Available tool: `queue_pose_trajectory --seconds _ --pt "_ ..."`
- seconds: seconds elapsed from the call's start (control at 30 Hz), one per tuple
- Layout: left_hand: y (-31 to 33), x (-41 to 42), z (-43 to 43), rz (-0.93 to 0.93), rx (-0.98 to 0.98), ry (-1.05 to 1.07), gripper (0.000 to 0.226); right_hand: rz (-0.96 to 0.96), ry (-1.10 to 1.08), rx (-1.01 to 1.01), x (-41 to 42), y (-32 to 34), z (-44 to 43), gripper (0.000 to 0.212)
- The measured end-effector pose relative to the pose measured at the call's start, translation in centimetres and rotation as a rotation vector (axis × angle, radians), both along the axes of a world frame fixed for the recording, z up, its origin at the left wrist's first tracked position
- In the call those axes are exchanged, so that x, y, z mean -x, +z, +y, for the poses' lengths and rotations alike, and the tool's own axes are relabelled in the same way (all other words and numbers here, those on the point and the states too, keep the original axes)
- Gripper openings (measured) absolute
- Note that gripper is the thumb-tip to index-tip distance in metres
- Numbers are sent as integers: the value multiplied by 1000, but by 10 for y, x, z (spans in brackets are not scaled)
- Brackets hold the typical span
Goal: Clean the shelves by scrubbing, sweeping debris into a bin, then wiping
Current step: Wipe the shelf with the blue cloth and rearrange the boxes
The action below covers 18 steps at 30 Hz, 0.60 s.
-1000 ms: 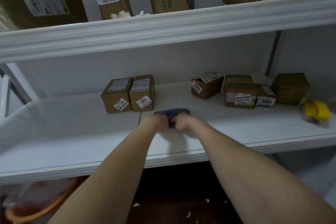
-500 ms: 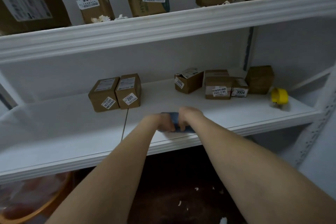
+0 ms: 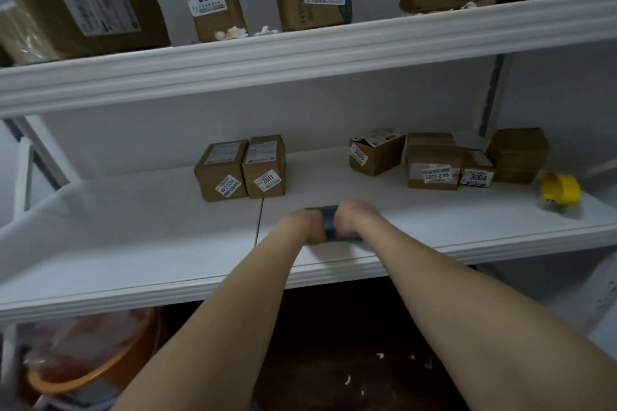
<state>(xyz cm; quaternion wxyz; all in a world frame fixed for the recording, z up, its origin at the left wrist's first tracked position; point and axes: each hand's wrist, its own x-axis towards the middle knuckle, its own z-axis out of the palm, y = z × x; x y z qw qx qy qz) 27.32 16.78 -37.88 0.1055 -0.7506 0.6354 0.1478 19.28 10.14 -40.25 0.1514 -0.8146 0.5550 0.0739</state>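
A dark blue cloth (image 3: 330,223) lies on the white middle shelf (image 3: 133,243), close to its front edge. My left hand (image 3: 307,225) grips its left side and my right hand (image 3: 354,218) grips its right side, both with curled fingers pressing it down on the shelf. Most of the cloth is hidden under the two hands. White crumbs (image 3: 232,33) sit on the upper shelf (image 3: 300,53) between boxes.
Two small cardboard boxes (image 3: 240,167) stand behind the hands; several more (image 3: 434,162) stand at the back right. A yellow object (image 3: 561,189) lies at the shelf's right end. An orange basin with a plastic bag (image 3: 90,354) sits below left. White scraps (image 3: 380,357) dot the dark floor.
Both hands with the cloth first slid toward the shelf's front edge, then a little back from it. The camera view shifted.
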Motion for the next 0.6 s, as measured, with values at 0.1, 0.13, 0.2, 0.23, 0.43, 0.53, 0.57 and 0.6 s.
queue_pose_trajectory --seconds 0.1,0.13,0.2,0.23,0.43,0.53,0.57,0.6 --pt "-5 -47 6 -64 -22 152 54 -57 84 -71 -51 -10 5 51" --pt "-5 -61 9 -46 -4 185 52 -68 127 -82 -67 -12 6 49" --pt "0 -87 15 -71 -20 266 42 -112 181 -89 -98 -18 8 44" --pt "3 -97 15 -90 -42 300 37 -137 192 -83 -111 -20 9 43" --pt "-24 -147 -28 -150 -439 502 31 -387 99 -22 -140 -11 -31 26" --pt "-7 -170 -58 310 666 495 37 -623 -57 76 -146 -2 -63 33" --pt "-4 -175 -64 272 674 466 38 -679 -76 76 -150 -1 -71 35" --pt "5 -179 -62 319 645 498 39 -728 -89 67 -155 0 -78 39"
